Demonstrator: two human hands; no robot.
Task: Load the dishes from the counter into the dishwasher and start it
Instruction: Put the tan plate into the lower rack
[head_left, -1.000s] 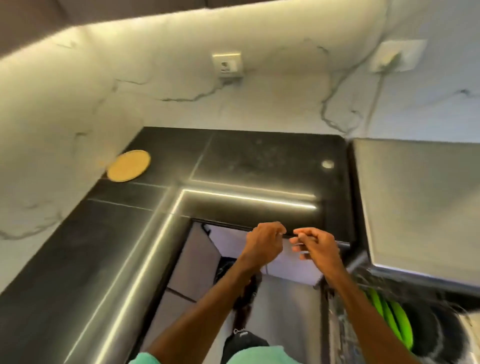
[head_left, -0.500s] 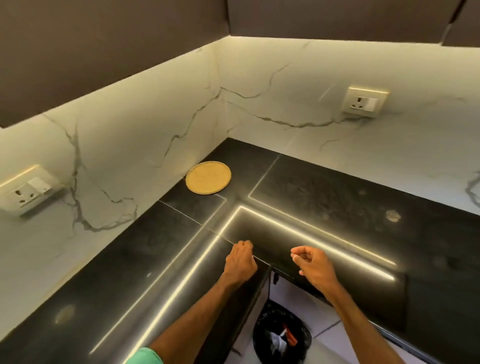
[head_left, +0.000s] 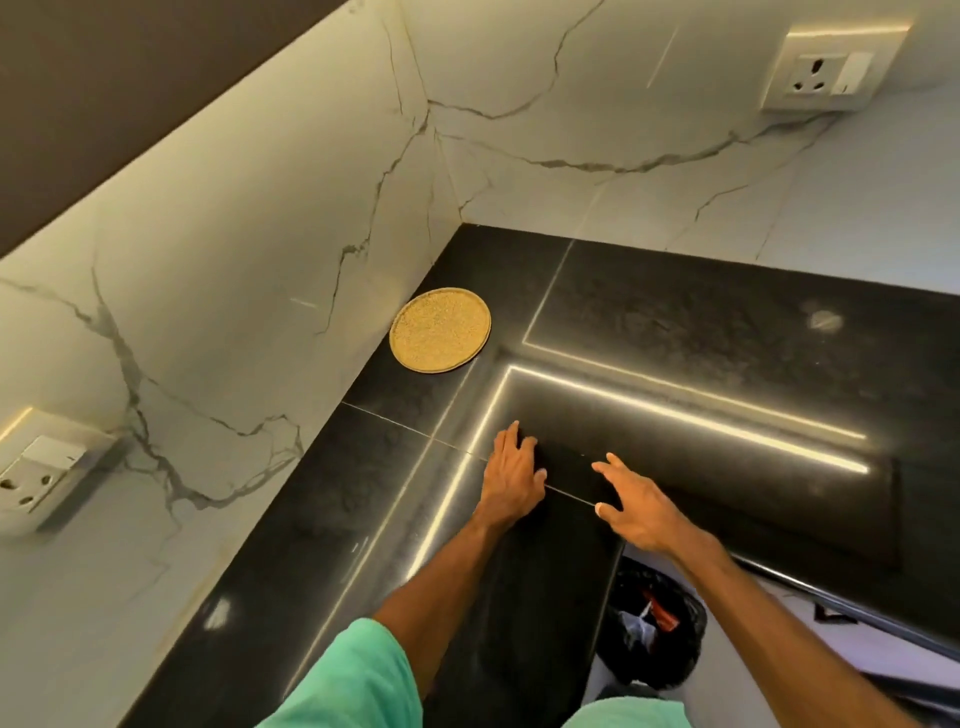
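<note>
Left hand (head_left: 511, 480) and right hand (head_left: 636, 506) are spreading empty fingers over the counter (head_left: 727, 332) at lower centre. The gold plate (head_left: 440, 330) is lying centre-left, not yet loaded, with the dishwasher out of view.

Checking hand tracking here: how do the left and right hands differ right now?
The left hand is nearer the gold plate, the right hand farther from it. The left hand's fingers lie close together; the right hand's are spread apart. Both are open, hold nothing, and are over the black counter.
</note>
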